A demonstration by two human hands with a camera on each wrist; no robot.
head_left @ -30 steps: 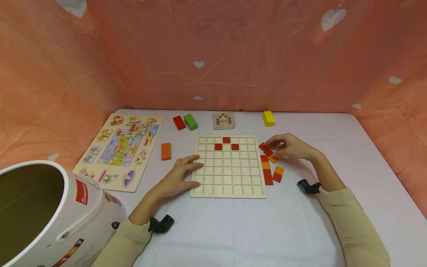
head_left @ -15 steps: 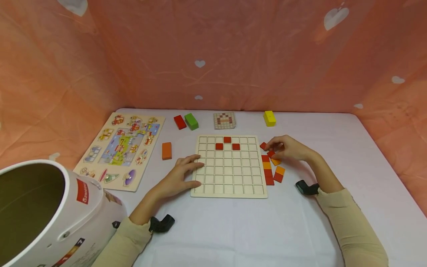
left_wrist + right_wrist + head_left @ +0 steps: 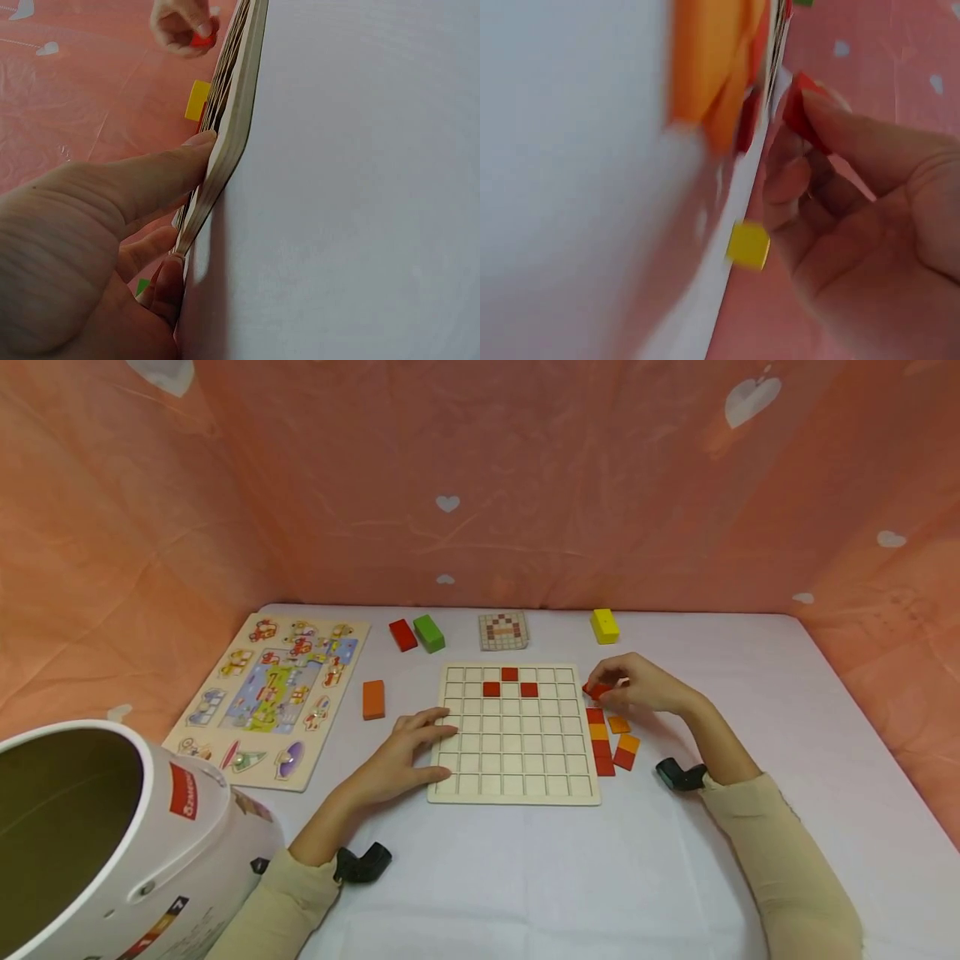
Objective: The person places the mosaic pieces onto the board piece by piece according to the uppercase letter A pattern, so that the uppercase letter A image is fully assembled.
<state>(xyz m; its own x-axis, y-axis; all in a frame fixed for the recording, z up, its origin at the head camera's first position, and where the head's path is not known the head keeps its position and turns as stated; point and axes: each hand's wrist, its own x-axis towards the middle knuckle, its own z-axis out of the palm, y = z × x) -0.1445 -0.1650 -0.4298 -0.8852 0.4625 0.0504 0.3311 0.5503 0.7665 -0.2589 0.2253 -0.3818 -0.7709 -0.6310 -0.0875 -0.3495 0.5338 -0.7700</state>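
A light wooden grid board (image 3: 512, 743) lies in the middle of the table, with three red square tiles in its upper cells. My left hand (image 3: 401, 756) rests at its left edge, fingers spread and fingertips on the rim. Beyond the upper right edge, my right hand (image 3: 637, 683) pinches a small red square tile (image 3: 801, 112) between thumb and fingers, raised in the right wrist view. Another bit of red shows beside its fingertips in the head view. Along the board's right side lie several red and orange tiles, among them a lone orange tile (image 3: 618, 724).
Behind the board lies a pattern card (image 3: 504, 632). Around it are a yellow block (image 3: 604, 627), a green block (image 3: 429, 633), a red block (image 3: 402, 635) and an orange block (image 3: 373, 700). A picture puzzle board (image 3: 307, 756) and a white bucket (image 3: 217, 852) stand at left.
My right hand has drawn a red tile away from the orange tile and lifted slightly back toward the board's upper right corner. The orange tile is now uncovered. My left hand has stayed put.
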